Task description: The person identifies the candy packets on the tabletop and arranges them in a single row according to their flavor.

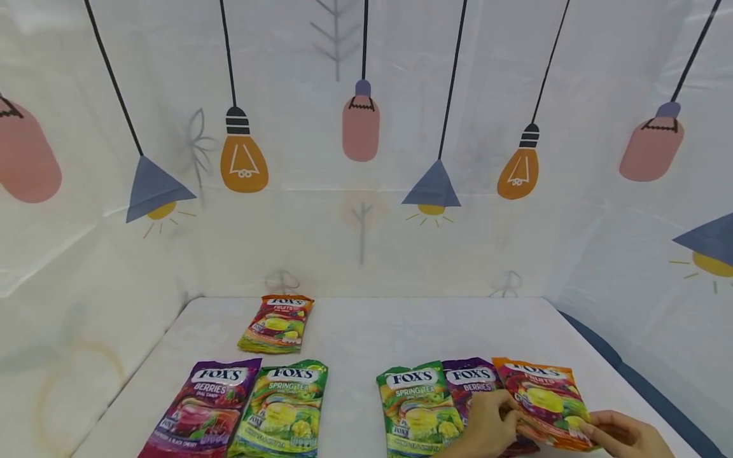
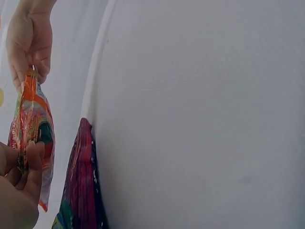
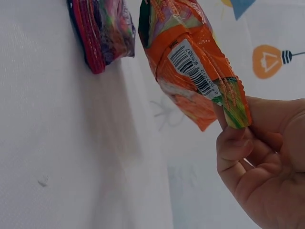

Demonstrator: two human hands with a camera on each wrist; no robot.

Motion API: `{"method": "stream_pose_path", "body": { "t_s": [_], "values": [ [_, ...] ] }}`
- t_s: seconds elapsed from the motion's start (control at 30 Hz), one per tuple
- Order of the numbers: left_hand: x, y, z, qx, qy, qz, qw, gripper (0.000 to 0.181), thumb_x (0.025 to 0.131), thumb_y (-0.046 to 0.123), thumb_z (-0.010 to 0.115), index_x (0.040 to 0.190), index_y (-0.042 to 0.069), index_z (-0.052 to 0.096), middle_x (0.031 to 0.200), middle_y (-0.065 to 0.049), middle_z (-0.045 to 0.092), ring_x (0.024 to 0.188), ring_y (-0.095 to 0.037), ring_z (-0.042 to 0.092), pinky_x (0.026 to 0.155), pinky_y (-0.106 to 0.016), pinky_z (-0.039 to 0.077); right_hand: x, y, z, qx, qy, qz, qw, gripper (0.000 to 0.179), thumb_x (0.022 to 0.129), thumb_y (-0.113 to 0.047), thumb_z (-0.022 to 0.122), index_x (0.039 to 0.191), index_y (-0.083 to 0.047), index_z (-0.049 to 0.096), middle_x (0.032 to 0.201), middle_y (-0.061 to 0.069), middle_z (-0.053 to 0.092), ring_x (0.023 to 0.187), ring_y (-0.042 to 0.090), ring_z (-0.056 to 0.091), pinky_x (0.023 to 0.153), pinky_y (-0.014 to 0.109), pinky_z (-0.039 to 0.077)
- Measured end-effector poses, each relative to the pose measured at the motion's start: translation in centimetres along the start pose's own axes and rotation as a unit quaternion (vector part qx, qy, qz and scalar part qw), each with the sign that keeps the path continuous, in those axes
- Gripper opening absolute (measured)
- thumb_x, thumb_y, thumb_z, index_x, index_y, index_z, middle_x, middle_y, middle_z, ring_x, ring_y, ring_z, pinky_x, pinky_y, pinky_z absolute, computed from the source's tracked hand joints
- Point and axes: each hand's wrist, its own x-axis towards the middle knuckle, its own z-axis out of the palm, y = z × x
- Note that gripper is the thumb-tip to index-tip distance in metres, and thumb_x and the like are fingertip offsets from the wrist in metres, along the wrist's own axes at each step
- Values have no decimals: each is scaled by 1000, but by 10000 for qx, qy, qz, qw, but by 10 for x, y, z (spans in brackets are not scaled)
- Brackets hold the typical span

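Observation:
An orange bag of Fox's Fruits candy is held up off the table at the right, tilted, between both hands. My left hand pinches its left lower edge, and my right hand pinches the lower right corner. In the right wrist view the bag's back with a barcode faces the camera, the right hand gripping one corner. Partly hidden behind the left hand lies a purple Berries candy bag. Beside it, to the left, is a green Spring Tea candy bag.
On the table's left side lie another purple Berries bag and another green Spring Tea bag. Farther back sits a second orange Fruits bag. A white sheet printed with lamps encloses the white table.

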Motion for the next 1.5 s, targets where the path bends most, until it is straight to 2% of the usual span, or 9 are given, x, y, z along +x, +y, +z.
{"method": "stream_pose_path", "body": {
  "t_s": [0.13,0.33,0.47,0.8,1.07,1.23,1.3,1.4,1.5],
  "values": [
    [0,2,-8,254,191,116,9994,10,77,-4,57,74,2,64,64,-1,64,50,12,41,44,-7,37,-4,-9,4,-49,-5,-161,9999,57,73,-44,67,97,7,58,81,7,62,69,20,56,60,26,48],
    [-1,1,-21,478,269,284,9981,9,77,-2,59,73,3,65,65,0,65,50,13,43,45,-6,38,-9,-22,12,-53,-5,-220,9997,53,74,-41,67,98,5,60,81,7,63,69,18,54,59,26,47],
    [-4,0,-29,364,337,384,9980,9,77,-3,59,73,2,65,66,-3,65,51,12,45,46,-6,39,-13,-32,19,-113,-44,-346,9993,49,75,-37,67,98,6,61,81,7,64,69,19,55,58,27,46],
    [-9,-2,-50,-60,151,114,9998,9,80,-2,57,76,0,64,70,-6,66,53,10,48,49,-9,42,-23,-52,31,-41,-295,-751,9967,43,79,-30,64,102,6,59,86,9,64,72,19,58,63,27,48],
    [-10,-2,-63,143,347,335,9987,10,80,-2,57,75,1,65,66,-7,65,51,9,47,48,-9,41,-26,-69,40,-121,-130,-931,9955,40,80,-27,64,101,7,60,85,10,64,72,17,59,66,29,50],
    [-11,-5,-69,181,485,465,9976,9,79,-5,57,75,-3,64,67,-11,64,52,-1,55,49,-9,42,-26,-79,44,25,-208,-1081,9939,33,82,-20,63,99,7,60,88,11,64,71,17,59,67,28,50],
    [-11,-6,-72,198,553,445,9973,8,79,-6,58,74,-3,64,68,-12,65,53,-4,57,49,-9,42,-26,-82,46,47,-221,-1133,9933,32,82,-19,62,99,7,60,89,11,64,71,16,60,66,27,50],
    [-11,-6,-76,261,660,456,9964,8,78,-5,59,73,-1,64,67,-10,65,54,-3,56,49,-9,42,-25,-86,51,35,-195,-1242,9921,30,82,-19,62,98,7,60,88,10,64,70,15,60,65,26,50],
    [-13,-4,-82,192,649,316,9972,8,79,-2,59,74,1,64,68,-7,65,54,3,54,49,-10,43,-25,-90,55,57,-182,-1359,9905,29,82,-18,62,98,6,60,88,10,64,69,14,60,65,26,50]
  ]
}}
